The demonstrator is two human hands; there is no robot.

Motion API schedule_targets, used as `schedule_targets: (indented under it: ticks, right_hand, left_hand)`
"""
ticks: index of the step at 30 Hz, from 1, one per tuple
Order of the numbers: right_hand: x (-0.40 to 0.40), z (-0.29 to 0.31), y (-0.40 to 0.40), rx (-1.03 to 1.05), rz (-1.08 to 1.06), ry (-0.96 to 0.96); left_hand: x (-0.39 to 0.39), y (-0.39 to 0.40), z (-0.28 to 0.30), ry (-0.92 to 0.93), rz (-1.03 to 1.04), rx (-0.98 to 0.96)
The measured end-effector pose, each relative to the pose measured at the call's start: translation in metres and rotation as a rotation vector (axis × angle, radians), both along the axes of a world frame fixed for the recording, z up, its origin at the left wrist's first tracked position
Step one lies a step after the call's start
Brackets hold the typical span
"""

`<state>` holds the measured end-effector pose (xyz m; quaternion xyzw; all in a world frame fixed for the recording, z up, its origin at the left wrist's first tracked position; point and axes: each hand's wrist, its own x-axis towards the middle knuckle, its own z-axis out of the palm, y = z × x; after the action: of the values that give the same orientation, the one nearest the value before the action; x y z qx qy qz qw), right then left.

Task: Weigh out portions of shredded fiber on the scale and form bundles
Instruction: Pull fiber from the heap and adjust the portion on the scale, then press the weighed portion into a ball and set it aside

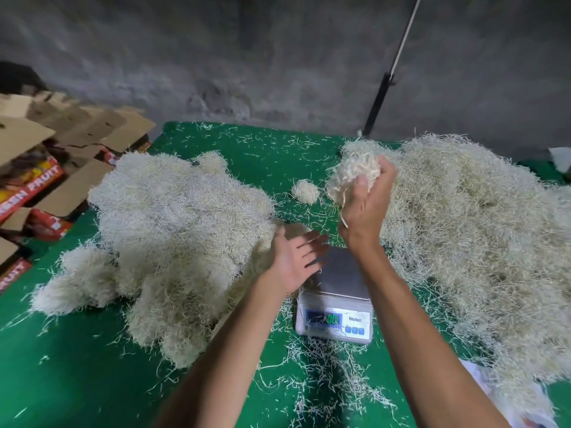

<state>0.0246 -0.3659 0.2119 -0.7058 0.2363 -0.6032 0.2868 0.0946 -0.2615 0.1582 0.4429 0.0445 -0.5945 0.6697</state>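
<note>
Your left hand is hovering spread beside the scale, ready to shape, while your right hand is squeezing a fiber clump above the scale for bundling.

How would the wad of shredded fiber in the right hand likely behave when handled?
Probably light and springy: the fiber wad bulges past the right hand. Likely sheds, since loose strands dangle below and litter the green table.

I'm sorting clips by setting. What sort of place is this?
Probably a small packing workshop: heaps of shredded fiber on a green table, a digital scale, and stacked fruit cartons.
</note>
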Motion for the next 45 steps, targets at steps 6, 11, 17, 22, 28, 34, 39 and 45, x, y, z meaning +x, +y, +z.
schedule_targets:
  ticks: [6,11,17,22,28,34,39,45]
  right_hand:
    - [0.04,-0.007,-0.027,0.257,-0.095,0.547]
    - [0.008,-0.065,-0.03,0.393,-0.046,0.883]
    - [-0.048,-0.103,-0.033,0.441,-0.025,0.945]
    - [-0.11,-0.119,-0.067,0.421,-0.114,0.933]
    - [-0.165,-0.159,-0.142,0.375,-0.147,1.039]
    - [-0.197,-0.218,-0.205,0.349,-0.059,1.504]
    - [-0.193,-0.232,-0.21,0.597,0.097,1.109]
    - [-0.207,-0.214,-0.23,0.415,0.048,0.79]
  left_hand:
    - [0.0,0.009,-0.02,-0.011,0.014,0.094]
    - [-0.007,0.0,-0.035,-0.035,-0.051,0.1]
    - [-0.039,-0.039,-0.05,-0.139,-0.149,0.1]
    - [-0.077,-0.091,-0.053,-0.17,-0.253,0.105]
    - [-0.112,-0.164,-0.069,-0.167,-0.316,0.131]
    - [-0.139,-0.221,-0.112,-0.259,-0.378,0.253]
    - [-0.149,-0.255,-0.139,-0.277,-0.408,0.303]
    - [-0.163,-0.291,-0.157,-0.212,-0.224,0.282]
